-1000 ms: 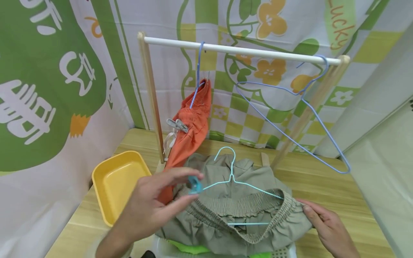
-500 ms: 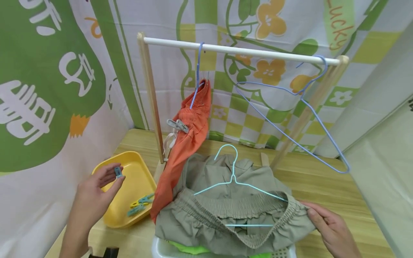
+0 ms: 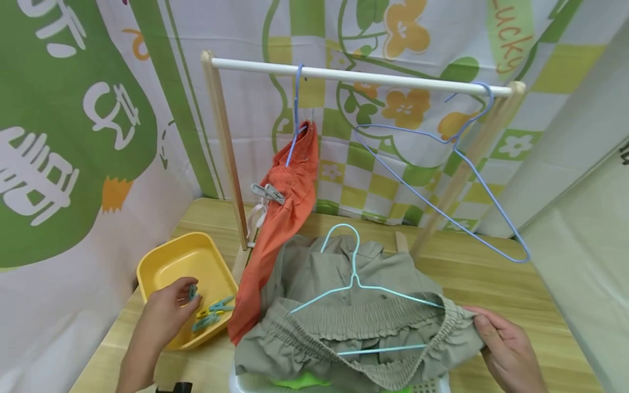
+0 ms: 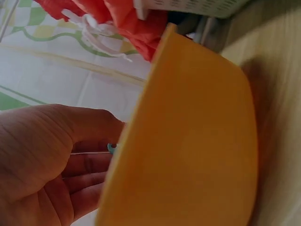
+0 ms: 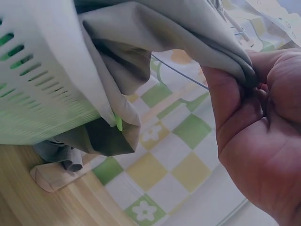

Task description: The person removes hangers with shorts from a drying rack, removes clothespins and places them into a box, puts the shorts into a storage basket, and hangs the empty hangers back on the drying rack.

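Note:
My left hand (image 3: 167, 311) pinches a small blue-grey clothespin (image 3: 193, 291) between thumb and fingers, over the yellow tray (image 3: 147, 268). In the left wrist view the tray's wall (image 4: 197, 136) hides the fingertips, and only a bit of the clothespin (image 4: 111, 148) shows. Several clothespins (image 3: 211, 316), blue-green and yellow, lie inside the tray. At the right, my right hand (image 3: 511, 346) grips the elastic waistband of grey-green pants (image 3: 319, 322). A mint-green hanger (image 3: 354, 273) sits inside that waistband, its hook upward. The right wrist view shows the cloth (image 5: 207, 42) bunched between thumb and fingers.
Beneath the pants stands a white slotted basket (image 5: 56, 70) with bright green cloth (image 3: 302, 380). Behind is a rack with a white rail (image 3: 363, 78). Orange pants (image 3: 290, 191) with a grey clothespin (image 3: 267, 193) hang there, left of a bare blue hanger (image 3: 408, 185).
My left hand has moved from the left end of the waistband to the tray and lowered, still pinching the clothespin. My right hand keeps its grip on the waistband.

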`<control>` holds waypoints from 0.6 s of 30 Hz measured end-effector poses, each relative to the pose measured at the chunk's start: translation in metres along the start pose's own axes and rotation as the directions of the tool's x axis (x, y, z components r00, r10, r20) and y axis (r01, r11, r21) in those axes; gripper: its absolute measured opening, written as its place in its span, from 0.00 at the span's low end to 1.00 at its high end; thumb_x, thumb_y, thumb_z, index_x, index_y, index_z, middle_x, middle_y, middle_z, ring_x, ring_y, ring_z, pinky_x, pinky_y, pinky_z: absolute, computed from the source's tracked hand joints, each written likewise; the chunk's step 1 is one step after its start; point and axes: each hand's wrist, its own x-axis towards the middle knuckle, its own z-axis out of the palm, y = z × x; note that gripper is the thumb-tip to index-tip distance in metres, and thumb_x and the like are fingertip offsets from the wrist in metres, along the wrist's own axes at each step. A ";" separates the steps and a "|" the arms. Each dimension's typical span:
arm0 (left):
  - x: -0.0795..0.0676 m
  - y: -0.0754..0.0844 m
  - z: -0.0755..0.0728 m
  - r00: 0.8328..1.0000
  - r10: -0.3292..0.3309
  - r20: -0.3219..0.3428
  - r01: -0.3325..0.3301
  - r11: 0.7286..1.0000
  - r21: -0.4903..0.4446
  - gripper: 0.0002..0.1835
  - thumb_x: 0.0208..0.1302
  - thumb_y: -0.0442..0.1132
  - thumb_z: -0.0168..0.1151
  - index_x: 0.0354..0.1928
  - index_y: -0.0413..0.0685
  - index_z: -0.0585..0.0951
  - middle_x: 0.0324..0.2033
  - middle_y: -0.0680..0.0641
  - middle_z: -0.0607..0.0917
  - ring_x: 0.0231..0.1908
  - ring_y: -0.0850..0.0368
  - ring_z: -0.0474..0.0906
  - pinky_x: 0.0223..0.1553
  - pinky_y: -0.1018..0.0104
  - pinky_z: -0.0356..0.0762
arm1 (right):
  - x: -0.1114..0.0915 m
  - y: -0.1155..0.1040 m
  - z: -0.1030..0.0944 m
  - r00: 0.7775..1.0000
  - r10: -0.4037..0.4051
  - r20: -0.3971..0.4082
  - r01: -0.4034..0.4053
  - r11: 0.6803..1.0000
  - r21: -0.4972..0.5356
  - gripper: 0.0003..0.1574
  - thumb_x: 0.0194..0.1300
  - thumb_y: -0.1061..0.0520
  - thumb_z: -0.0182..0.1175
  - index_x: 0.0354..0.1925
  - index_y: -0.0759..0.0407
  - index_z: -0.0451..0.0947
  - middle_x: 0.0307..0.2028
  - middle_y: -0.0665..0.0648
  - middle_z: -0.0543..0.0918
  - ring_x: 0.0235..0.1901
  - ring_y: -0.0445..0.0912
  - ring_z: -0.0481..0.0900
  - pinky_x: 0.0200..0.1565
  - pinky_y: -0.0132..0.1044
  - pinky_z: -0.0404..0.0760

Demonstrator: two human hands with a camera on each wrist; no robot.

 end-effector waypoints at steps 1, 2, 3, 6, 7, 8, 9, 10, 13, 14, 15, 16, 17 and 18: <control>0.000 0.000 0.002 1.000 -0.004 0.006 0.004 1.000 0.019 0.18 0.65 0.32 0.70 0.53 0.30 0.81 0.40 0.37 0.88 0.41 0.41 0.86 0.44 0.45 0.85 | 0.000 0.000 0.000 1.000 0.000 -0.003 0.000 1.000 0.003 0.26 0.75 0.82 0.27 0.61 0.89 0.65 0.58 0.66 0.81 0.56 0.48 0.81 0.55 0.35 0.81; 0.001 0.000 0.003 1.000 -0.005 0.014 0.005 0.999 0.038 0.18 0.65 0.32 0.70 0.53 0.30 0.81 0.39 0.37 0.88 0.40 0.41 0.87 0.43 0.45 0.84 | 0.001 0.000 0.001 1.000 0.003 -0.004 -0.003 1.000 0.005 0.26 0.75 0.82 0.26 0.61 0.89 0.66 0.58 0.66 0.82 0.56 0.48 0.81 0.54 0.35 0.81; 0.001 -0.001 0.004 1.000 -0.007 0.024 0.005 0.998 0.055 0.18 0.65 0.33 0.70 0.53 0.30 0.81 0.39 0.37 0.88 0.40 0.41 0.87 0.43 0.45 0.84 | 0.001 -0.001 0.001 1.000 0.008 -0.009 -0.008 1.000 -0.005 0.26 0.75 0.81 0.27 0.61 0.88 0.66 0.57 0.66 0.82 0.56 0.47 0.82 0.54 0.35 0.81; 0.003 -0.001 0.007 0.998 -0.020 0.057 0.016 0.997 0.077 0.18 0.64 0.34 0.71 0.53 0.30 0.81 0.40 0.36 0.88 0.39 0.41 0.86 0.43 0.44 0.84 | 0.000 -0.001 0.001 1.000 0.008 -0.009 -0.008 1.000 0.004 0.26 0.75 0.82 0.26 0.61 0.89 0.65 0.57 0.67 0.81 0.56 0.48 0.82 0.53 0.35 0.82; 0.004 0.000 0.008 0.997 -0.030 0.069 0.024 0.996 0.083 0.19 0.64 0.35 0.71 0.53 0.30 0.81 0.40 0.36 0.88 0.39 0.41 0.86 0.43 0.43 0.83 | 0.000 -0.001 0.001 1.000 0.009 -0.011 -0.009 1.000 -0.001 0.26 0.75 0.82 0.27 0.61 0.89 0.65 0.58 0.67 0.81 0.56 0.48 0.82 0.53 0.35 0.82; 0.004 0.000 0.008 0.996 -0.041 0.085 0.033 0.996 0.087 0.20 0.64 0.35 0.71 0.53 0.30 0.81 0.40 0.36 0.88 0.40 0.41 0.86 0.43 0.43 0.83 | 0.000 -0.001 0.001 1.000 0.009 -0.010 -0.009 1.000 -0.004 0.26 0.75 0.82 0.27 0.61 0.89 0.65 0.58 0.67 0.81 0.56 0.48 0.82 0.53 0.36 0.82; 0.004 0.000 0.007 0.994 -0.050 0.101 0.040 0.995 0.093 0.21 0.64 0.36 0.72 0.54 0.30 0.81 0.40 0.36 0.87 0.40 0.41 0.85 0.44 0.43 0.83 | 0.000 -0.001 0.001 1.000 0.008 -0.011 -0.008 1.000 -0.010 0.26 0.75 0.82 0.27 0.61 0.89 0.65 0.58 0.67 0.81 0.56 0.48 0.82 0.53 0.36 0.82; 0.004 0.001 0.007 0.992 -0.054 0.117 0.042 0.994 0.104 0.22 0.63 0.36 0.73 0.54 0.30 0.80 0.41 0.36 0.87 0.41 0.40 0.85 0.44 0.42 0.83 | 0.000 -0.001 0.001 1.000 0.004 -0.010 -0.004 1.000 -0.007 0.25 0.74 0.82 0.27 0.61 0.90 0.65 0.58 0.68 0.81 0.56 0.48 0.82 0.53 0.36 0.82; 0.000 0.006 0.004 0.988 -0.050 0.143 0.032 0.991 0.126 0.24 0.65 0.39 0.72 0.57 0.29 0.79 0.44 0.34 0.87 0.43 0.37 0.85 0.45 0.41 0.82 | 0.000 -0.001 0.001 1.000 0.000 -0.015 -0.001 1.000 -0.011 0.25 0.74 0.82 0.27 0.60 0.90 0.65 0.57 0.67 0.82 0.55 0.48 0.82 0.53 0.35 0.82; -0.002 0.010 0.002 0.991 -0.036 0.132 0.019 0.991 0.133 0.24 0.66 0.40 0.71 0.57 0.30 0.80 0.45 0.34 0.86 0.44 0.36 0.84 0.46 0.40 0.82 | 0.000 -0.001 0.001 1.000 -0.001 -0.021 0.001 1.000 -0.013 0.25 0.74 0.82 0.27 0.60 0.89 0.66 0.57 0.67 0.82 0.54 0.48 0.82 0.53 0.35 0.82; -0.004 0.015 0.000 0.994 -0.021 0.107 0.006 0.990 0.138 0.24 0.67 0.41 0.71 0.57 0.30 0.80 0.46 0.34 0.86 0.45 0.36 0.84 0.46 0.40 0.82 | 0.000 -0.001 0.002 1.000 -0.002 -0.030 0.002 1.000 -0.017 0.25 0.75 0.82 0.27 0.60 0.89 0.66 0.57 0.67 0.82 0.54 0.48 0.82 0.52 0.35 0.82; -0.007 0.022 -0.002 0.998 -0.003 0.069 -0.006 0.991 0.135 0.22 0.69 0.41 0.70 0.56 0.32 0.81 0.46 0.35 0.87 0.45 0.37 0.85 0.45 0.41 0.82 | 0.000 -0.001 0.002 0.999 -0.003 -0.039 0.002 1.000 -0.016 0.25 0.75 0.82 0.27 0.60 0.89 0.66 0.56 0.67 0.82 0.54 0.48 0.83 0.52 0.35 0.82; -0.010 0.030 -0.005 1.000 0.014 0.025 -0.017 0.993 0.116 0.19 0.70 0.42 0.69 0.55 0.34 0.83 0.45 0.38 0.88 0.44 0.40 0.85 0.44 0.43 0.83 | 0.000 -0.002 0.003 0.999 -0.003 -0.048 0.002 1.000 -0.013 0.25 0.75 0.82 0.27 0.60 0.89 0.66 0.56 0.67 0.82 0.54 0.47 0.83 0.52 0.35 0.82; -0.014 0.039 -0.008 0.999 0.035 -0.021 -0.033 0.996 0.085 0.16 0.71 0.41 0.68 0.53 0.37 0.85 0.44 0.41 0.89 0.43 0.44 0.86 0.42 0.47 0.85 | 0.000 -0.002 0.003 0.998 0.002 -0.062 -0.004 0.999 -0.034 0.25 0.75 0.81 0.28 0.60 0.88 0.67 0.56 0.65 0.83 0.54 0.47 0.83 0.52 0.34 0.82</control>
